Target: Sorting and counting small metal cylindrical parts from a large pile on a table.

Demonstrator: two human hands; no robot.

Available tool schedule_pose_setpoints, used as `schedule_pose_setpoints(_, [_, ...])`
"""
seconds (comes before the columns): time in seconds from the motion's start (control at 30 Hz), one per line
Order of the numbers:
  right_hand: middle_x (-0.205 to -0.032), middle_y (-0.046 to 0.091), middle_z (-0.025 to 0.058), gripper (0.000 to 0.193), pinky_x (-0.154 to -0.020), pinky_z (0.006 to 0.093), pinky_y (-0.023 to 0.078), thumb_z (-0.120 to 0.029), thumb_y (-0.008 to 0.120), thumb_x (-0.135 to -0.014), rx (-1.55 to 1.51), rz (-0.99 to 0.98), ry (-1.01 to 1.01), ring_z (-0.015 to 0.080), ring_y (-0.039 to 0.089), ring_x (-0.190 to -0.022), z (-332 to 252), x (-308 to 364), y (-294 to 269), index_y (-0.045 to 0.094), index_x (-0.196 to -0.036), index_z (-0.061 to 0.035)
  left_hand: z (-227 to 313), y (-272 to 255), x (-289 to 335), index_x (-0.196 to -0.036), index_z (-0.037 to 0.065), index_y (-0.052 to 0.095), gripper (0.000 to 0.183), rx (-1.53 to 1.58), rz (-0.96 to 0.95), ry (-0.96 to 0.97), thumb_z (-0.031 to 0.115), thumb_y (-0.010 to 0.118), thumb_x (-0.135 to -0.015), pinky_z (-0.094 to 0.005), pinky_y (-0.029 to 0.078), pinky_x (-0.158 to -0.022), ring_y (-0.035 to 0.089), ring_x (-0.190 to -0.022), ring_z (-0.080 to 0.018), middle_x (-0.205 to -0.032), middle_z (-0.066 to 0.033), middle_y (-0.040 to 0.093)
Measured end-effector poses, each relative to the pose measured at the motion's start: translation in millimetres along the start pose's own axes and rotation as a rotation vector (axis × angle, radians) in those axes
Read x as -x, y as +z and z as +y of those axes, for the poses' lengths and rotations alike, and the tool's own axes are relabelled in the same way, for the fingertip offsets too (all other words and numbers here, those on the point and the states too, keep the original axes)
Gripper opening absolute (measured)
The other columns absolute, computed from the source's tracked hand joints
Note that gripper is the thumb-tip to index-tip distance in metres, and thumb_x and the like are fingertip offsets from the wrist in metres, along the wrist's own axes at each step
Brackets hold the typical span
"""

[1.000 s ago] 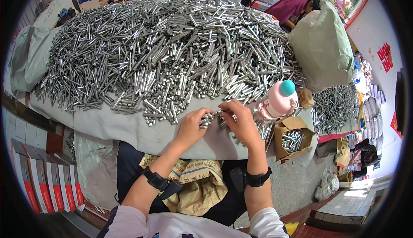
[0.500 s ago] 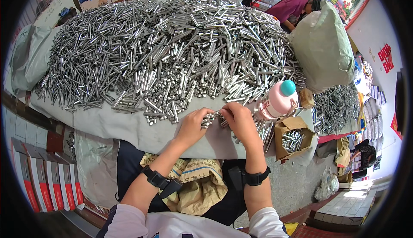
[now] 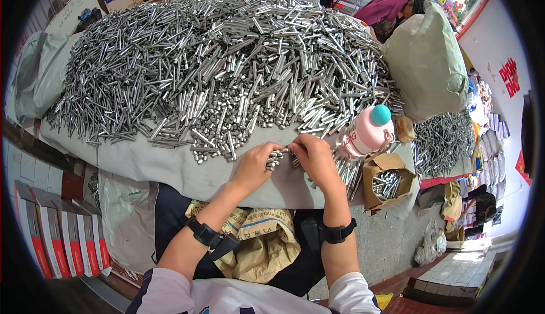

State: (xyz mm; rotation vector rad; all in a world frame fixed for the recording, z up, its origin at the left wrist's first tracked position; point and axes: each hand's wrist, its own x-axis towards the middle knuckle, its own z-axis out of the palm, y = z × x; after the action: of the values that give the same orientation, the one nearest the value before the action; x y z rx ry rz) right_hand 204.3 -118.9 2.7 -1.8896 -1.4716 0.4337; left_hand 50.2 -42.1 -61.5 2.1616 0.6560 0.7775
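Observation:
My left hand is closed around several short silvery metal pieces, whose round ends stick out past the fingers. My right hand is nearly touching it, with thumb and fingers pinched at a small metal part. More metal pieces show under its fingers; the hand hides most of them. Both hands are just above the grey cloth at the near edge of a big heap of metal tubes. Short cylindrical pieces lie loose at the heap's front.
Right of my right hand stand a pink bottle with a teal cap and an open cardboard box of metal parts. A stuffed pale green sack leans at the heap's right. A woven sack lies over my lap. Other people work across the table.
My hands stay almost in place, with only slight finger movement. Across the table, the person in the maroon top has shifted slightly.

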Motion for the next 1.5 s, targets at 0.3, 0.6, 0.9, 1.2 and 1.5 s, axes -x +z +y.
schedule_pose_setpoints(0.3, [-0.076,0.062,0.0136,0.016,-0.063,0.0350,0.047,-0.001,0.064,-0.079,-0.193,0.056,-0.140,0.0266,0.061,-0.070,0,2,-2,0.064,-0.095,0.0010,3,0,1,-0.103,0.007,0.055,0.034,0.041,0.016,-0.023,-0.005,0.059,-0.071,-0.0431,0.048,-0.073,0.062,-0.088,-0.0347,-0.092,-0.0148,0.064])
schedule_pose_setpoints(0.6, [-0.076,0.063,0.0133,0.018,-0.061,0.0329,0.046,-0.002,0.065,-0.081,-0.068,0.042,-0.155,0.0220,0.059,-0.064,7,0,0,0.064,-0.098,0.0012,1,1,1,-0.107,0.005,0.054,0.034,-0.022,-0.013,0.013,-0.003,0.062,-0.075,-0.0380,0.051,-0.074,0.064,-0.090,-0.0324,-0.098,-0.0132,0.066])
schedule_pose_setpoints(0.9, [-0.079,0.064,0.0176,0.016,-0.065,0.0353,0.048,0.001,0.061,-0.079,-0.170,-0.016,-0.029,0.0307,0.061,-0.068,8,1,-3,0.064,-0.094,0.0028,-1,-1,1,-0.106,0.006,0.055,0.032,-0.011,-0.045,-0.044,-0.002,0.062,-0.076,-0.0382,0.051,-0.074,0.064,-0.091,-0.0322,-0.099,-0.0129,0.066])
schedule_pose_setpoints(1.2, [-0.079,0.062,0.0128,0.014,-0.066,0.0324,0.048,0.008,0.055,-0.076,-0.224,0.001,-0.067,0.0277,0.060,-0.070,11,-3,-2,0.062,-0.086,0.0019,-1,1,1,-0.107,0.007,0.055,0.031,-0.009,-0.009,-0.002,0.001,0.064,-0.077,-0.0373,0.051,-0.072,0.065,-0.089,-0.0309,-0.098,-0.0120,0.066])
schedule_pose_setpoints(1.5, [-0.086,0.062,0.0117,0.011,-0.078,0.0378,0.047,0.002,0.061,-0.075,0.081,0.221,-0.102,0.0290,0.057,-0.086,37,-33,22,0.065,-0.085,-0.0011,4,-1,0,-0.105,0.008,0.055,0.035,0.036,0.011,-0.018,-0.005,0.057,-0.073,-0.0425,0.049,-0.072,0.062,-0.085,-0.0341,-0.091,-0.0145,0.064])
